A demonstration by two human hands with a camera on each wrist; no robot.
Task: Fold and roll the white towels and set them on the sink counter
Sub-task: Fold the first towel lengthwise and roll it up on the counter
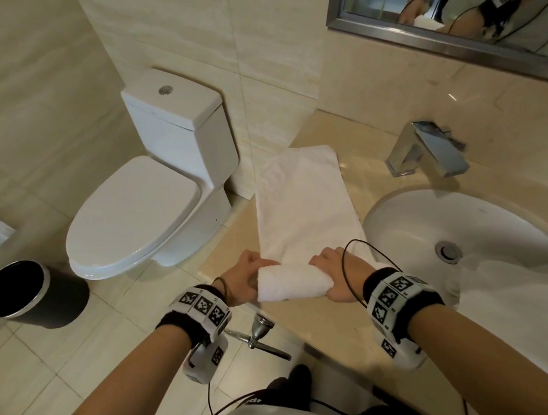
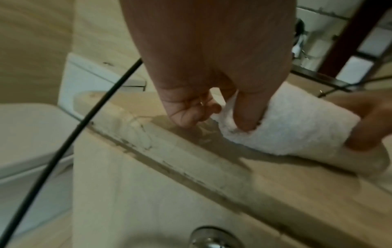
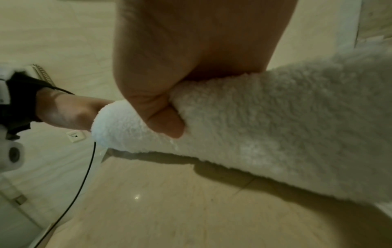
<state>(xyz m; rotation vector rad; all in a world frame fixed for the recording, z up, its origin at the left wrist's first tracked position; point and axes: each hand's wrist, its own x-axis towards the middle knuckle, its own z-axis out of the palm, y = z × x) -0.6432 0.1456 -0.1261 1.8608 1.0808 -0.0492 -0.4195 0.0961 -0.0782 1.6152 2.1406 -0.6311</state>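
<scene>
A white towel [image 1: 304, 204] lies folded in a long strip on the beige sink counter [image 1: 348, 323], left of the basin. Its near end is rolled into a short cylinder [image 1: 291, 283] [image 2: 292, 122] [image 3: 254, 127]. My left hand [image 1: 244, 281] [image 2: 212, 94] grips the roll's left end, thumb pressed into the end. My right hand [image 1: 334, 277] [image 3: 169, 94] grips the roll's right end, fingers curled over the top and thumb against the near side. The rest of the strip stretches flat toward the wall.
A white basin [image 1: 463, 230] with a chrome faucet [image 1: 427, 152] sits right of the towel. White cloth [image 1: 524, 296] drapes over the basin's right side. A toilet [image 1: 150, 192] and a black bin [image 1: 31, 293] stand left. A mirror [image 1: 471, 21] hangs above.
</scene>
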